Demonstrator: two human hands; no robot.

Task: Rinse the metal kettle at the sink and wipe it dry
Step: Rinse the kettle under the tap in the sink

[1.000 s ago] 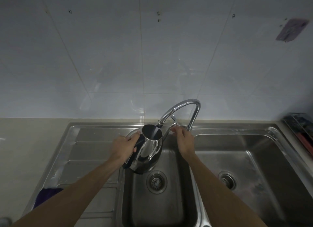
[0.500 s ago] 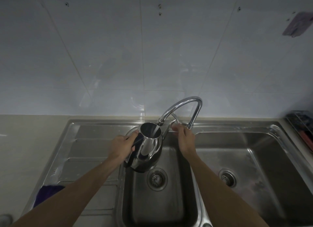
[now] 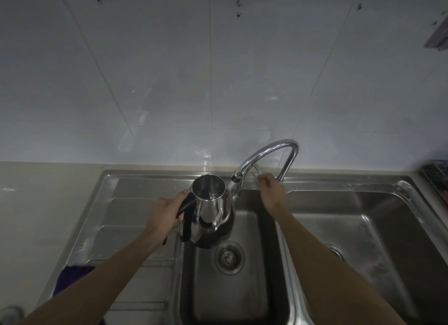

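From my head view, my left hand point(image 3: 164, 215) grips the dark handle of the metal kettle point(image 3: 210, 212), held open-topped above the left basin of the sink point(image 3: 278, 240), its mouth left of the tap point(image 3: 266, 155). My right hand point(image 3: 271, 193) pinches the tap's lever. Turning it hard could splash water past the offset mouth.

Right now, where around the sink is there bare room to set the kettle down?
The ribbed drainboard left of the left hand is bare down to the purple cloth. The right basin holds only its drain. It is crowded under the faucet, where the kettle and right hand meet.
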